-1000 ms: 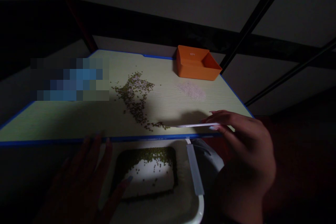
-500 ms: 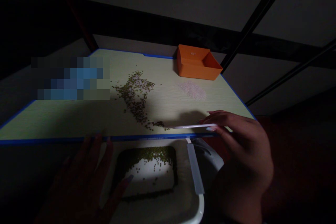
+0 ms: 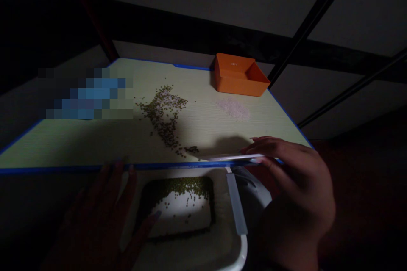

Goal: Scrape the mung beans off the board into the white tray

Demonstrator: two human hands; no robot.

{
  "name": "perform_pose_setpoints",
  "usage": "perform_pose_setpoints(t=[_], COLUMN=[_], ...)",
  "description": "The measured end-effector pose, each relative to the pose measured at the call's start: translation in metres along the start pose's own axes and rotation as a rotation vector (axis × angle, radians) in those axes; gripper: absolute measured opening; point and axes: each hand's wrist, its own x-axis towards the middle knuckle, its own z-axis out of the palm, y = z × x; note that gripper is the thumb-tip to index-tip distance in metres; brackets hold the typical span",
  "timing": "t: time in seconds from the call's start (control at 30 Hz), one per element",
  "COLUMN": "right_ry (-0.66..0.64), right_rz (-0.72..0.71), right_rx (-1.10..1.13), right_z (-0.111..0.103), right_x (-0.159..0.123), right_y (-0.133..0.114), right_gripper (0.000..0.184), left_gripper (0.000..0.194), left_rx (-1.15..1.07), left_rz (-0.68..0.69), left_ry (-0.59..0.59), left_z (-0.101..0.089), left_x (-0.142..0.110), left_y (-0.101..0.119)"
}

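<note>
My right hand (image 3: 292, 178) pinches a thin white card (image 3: 233, 157) held flat at the near edge of the pale board (image 3: 79, 144), just right of a trail of small green beans (image 3: 165, 120). Below the board's blue edge, my left hand (image 3: 101, 216) grips the left rim of a white tray (image 3: 222, 245), thumb over the rim. More green beans (image 3: 184, 186) lie inside the tray around its dark-edged floor. The scene is dim and both hands are in shadow.
An orange box (image 3: 239, 75) stands at the board's far right. A small patch of whitish grains (image 3: 235, 109) lies in front of it. A pixelated blur covers the board's far left. Dark metal bars cross the background.
The card and my right hand have slid toward the board's near edge, pushing the nearest beans along. The left hand and tray stay put.
</note>
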Motion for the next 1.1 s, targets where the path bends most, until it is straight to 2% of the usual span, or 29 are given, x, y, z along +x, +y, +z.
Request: perform_pose_setpoints(t=[0.13,0.33,0.63,0.87,1.1], right_ry=[-0.006,0.006,-0.003,-0.016,-0.020], right_rz=[0.000,0.023,0.055,0.025,0.036], right_rx=[0.000,-0.038,0.004,0.005,0.041], right_z=[0.0004,-0.0007,-0.0020,-0.0008,0.0008], right_x=[-0.0005,-0.0028,-0.0038,-0.0028,-0.0027], right_y=[-0.0028,-0.0030,-0.0016,-0.0040,-0.0052], right_gripper=[0.014,0.013,0.013,0.012,0.012], left_gripper=[0.075,0.076,0.076,0.074,0.076], left_rx=[-0.022,-0.004,-0.005,-0.027,-0.011], left_rz=[-0.011,-0.014,-0.010,-0.007,-0.004], left_ry=[0.023,-0.029,-0.039,-0.015,-0.035], left_z=[-0.0001,-0.0029,-0.0007,-0.0061,-0.0031], left_x=[-0.0015,-0.0024,-0.0040,-0.0011,-0.0036], left_y=[0.0002,-0.0013,-0.0012,0.0016,-0.0014])
